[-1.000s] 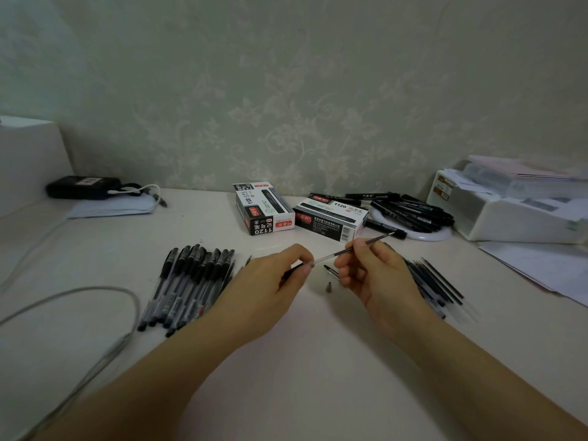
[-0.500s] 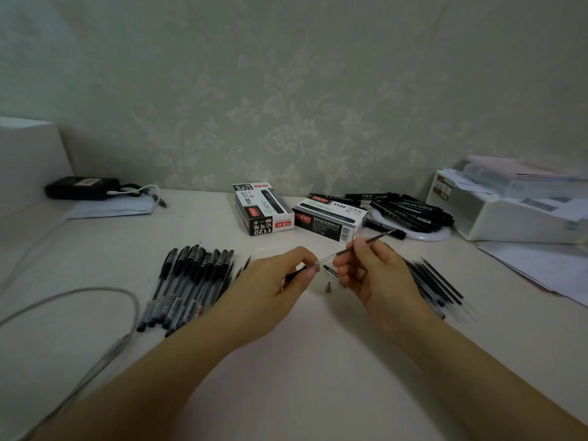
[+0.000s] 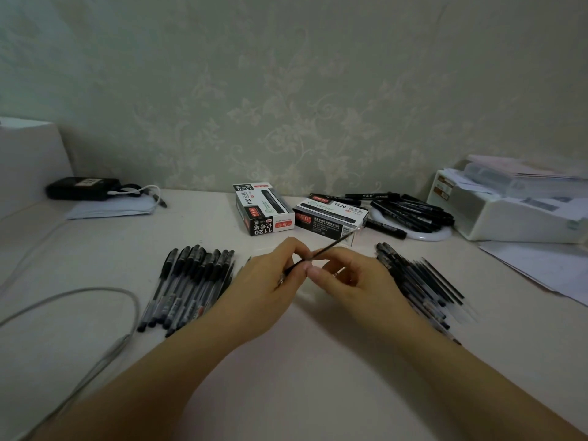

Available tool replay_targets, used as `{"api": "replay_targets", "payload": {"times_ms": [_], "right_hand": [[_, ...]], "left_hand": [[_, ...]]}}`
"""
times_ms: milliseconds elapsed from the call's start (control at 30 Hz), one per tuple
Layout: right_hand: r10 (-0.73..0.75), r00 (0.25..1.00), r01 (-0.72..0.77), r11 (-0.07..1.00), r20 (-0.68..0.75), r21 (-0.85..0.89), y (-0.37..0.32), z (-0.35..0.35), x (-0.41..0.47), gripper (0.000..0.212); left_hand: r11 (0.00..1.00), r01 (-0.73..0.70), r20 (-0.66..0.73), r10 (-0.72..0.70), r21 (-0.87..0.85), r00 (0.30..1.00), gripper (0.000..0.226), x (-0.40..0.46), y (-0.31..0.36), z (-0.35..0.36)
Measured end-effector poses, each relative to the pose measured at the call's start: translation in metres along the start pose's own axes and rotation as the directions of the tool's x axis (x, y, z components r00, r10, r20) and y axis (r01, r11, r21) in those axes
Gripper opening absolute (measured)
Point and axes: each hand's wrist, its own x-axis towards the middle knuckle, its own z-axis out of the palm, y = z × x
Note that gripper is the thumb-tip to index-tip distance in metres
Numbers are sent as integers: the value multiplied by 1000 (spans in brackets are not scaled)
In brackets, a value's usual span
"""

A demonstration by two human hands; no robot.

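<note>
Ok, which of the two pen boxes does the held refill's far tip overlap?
The right-hand box, lying broadside with 1120 upright; the refill tip crosses its near right corner. The left-hand box shows its end, print inverted.

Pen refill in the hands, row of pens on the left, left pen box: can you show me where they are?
pen refill [image 3: 334, 245]: head view, on its bare upper stretch.
row of pens [image 3: 191, 281]: head view, on the barrels in mid-row.
left pen box [image 3: 264, 203]: head view, on its top face.

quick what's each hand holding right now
Left hand: pinches the pen refill at its lower end.
Right hand: pinches the same refill, higher up.
</note>
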Motion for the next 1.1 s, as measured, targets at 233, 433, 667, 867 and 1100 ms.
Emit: {"api": "replay_targets", "payload": {"times_ms": [233,433,667,867,1100], "right_hand": [[-93,996,80,894,-10,-440,9,-5,1,39],[-90,995,97,872,38,-481,14,-3,0,22],[-117,993,108,880,9,-463,15,-5,2,10],[44,992,-21,981,-116,194,7,-10,5,7],[40,999,-33,964,-22,263,7,-4,4,8]], "left_hand": [[999,-29,-55,27,-24,998,13,1,0,0],[997,-64,-36,66,42,997,20,1,-2,-1],[983,-65,74,53,174,996,18,-2,-5,2],[979,-63,114,41,195,993,16,-2,-6,1],[988,-87,124,71,127,990,14,-2,-6,0]]}}
